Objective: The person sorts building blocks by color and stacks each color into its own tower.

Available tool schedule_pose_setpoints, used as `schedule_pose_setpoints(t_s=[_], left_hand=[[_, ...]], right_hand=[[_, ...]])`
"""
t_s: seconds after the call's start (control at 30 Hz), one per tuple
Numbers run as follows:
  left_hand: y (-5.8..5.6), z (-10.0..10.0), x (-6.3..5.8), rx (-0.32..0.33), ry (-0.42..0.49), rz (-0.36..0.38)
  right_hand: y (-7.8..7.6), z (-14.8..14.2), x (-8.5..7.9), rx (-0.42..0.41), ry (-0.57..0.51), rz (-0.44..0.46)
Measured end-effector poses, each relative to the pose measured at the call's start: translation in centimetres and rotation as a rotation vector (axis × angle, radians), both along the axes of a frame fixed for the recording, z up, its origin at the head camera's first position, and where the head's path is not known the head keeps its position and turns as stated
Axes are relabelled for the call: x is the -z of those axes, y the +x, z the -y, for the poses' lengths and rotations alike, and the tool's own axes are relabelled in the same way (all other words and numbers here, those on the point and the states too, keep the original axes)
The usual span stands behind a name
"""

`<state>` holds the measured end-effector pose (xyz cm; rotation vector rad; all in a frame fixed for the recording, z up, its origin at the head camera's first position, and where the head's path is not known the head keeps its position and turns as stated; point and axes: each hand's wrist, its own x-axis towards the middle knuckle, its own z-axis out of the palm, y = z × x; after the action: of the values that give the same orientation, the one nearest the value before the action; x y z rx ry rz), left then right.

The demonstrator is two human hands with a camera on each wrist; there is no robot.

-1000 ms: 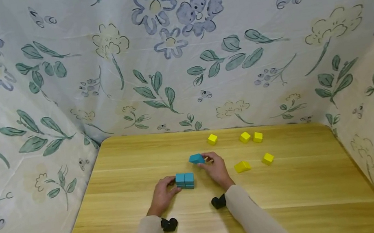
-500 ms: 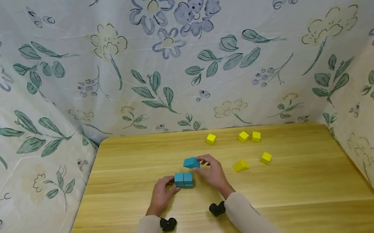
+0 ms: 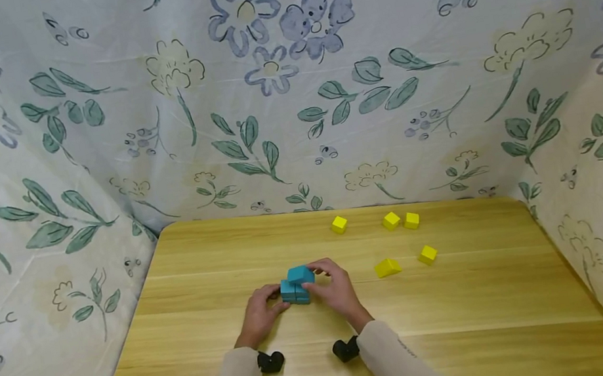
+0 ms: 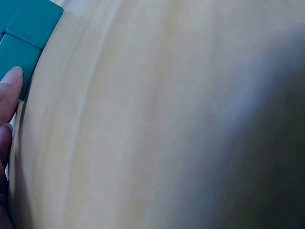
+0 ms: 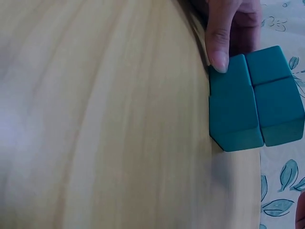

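A small stack of blue toy blocks point(image 3: 288, 293) stands near the middle of the table. My left hand point(image 3: 260, 318) grips its left side between thumb and fingers; in the left wrist view the thumb point(image 4: 10, 93) presses a blue face. From the right, my right hand point(image 3: 335, 290) pinches a wedge-shaped blue block point(image 3: 301, 274) over the top of the stack; whether the two touch is unclear. The right wrist view shows the stacked blue blocks point(image 5: 233, 114) with seams between them and the left thumb point(image 5: 219, 52) at one corner.
On the wooden table point(image 3: 479, 318), yellow cubes point(image 3: 339, 225) lie scattered toward the back and right. A yellow triangular block point(image 3: 388, 267) lies right of my right hand. Floral cloth point(image 3: 284, 84) hangs behind and at both sides.
My right hand has moved left and slightly toward me, carrying the blue wedge block from behind the stack to over its top. The left hand keeps its hold on the stack.
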<state>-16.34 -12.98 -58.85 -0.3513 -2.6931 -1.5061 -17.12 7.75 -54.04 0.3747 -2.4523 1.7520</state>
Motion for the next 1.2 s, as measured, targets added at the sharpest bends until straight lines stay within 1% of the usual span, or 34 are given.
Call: schedule_pose_setpoints(t_s=[0.27, 0.33, 0.53, 0.67, 0.83, 0.93, 1.1, 1.2], left_hand=[[-0.01, -0.10, -0.08, 0.002, 0.014, 0.003], [-0.01, -0.14, -0.14, 0.001, 0.011, 0.006], [0.01, -0.14, -0.20, -0.003, 0.000, 0.013], [0.03, -0.09, -0.18, 0.001, -0.002, 0.013], [0.03, -0.06, -0.13, 0.003, -0.006, 0.011], [0.04, -0.06, -0.10, 0.002, -0.006, 0.009], [0.08, -0.05, -0.13, 0.001, -0.016, 0.011], [0.12, -0.07, -0.21, 0.000, -0.010, 0.028]], right_hand=[[0.18, 0.63, -0.01, -0.058, -0.011, 0.015], [0.24, 0.75, 0.00, -0.064, 0.006, 0.017], [0.50, 0.97, 0.05, -0.055, 0.045, 0.015], [0.41, 1.01, 0.26, -0.062, 0.058, 0.005], [0.32, 1.04, 0.37, -0.058, 0.086, 0.019], [0.32, 1.04, 0.38, -0.055, 0.090, 0.031], [0.34, 1.01, 0.48, -0.060, 0.094, 0.023], [0.37, 1.05, 0.56, -0.062, 0.086, 0.012]])
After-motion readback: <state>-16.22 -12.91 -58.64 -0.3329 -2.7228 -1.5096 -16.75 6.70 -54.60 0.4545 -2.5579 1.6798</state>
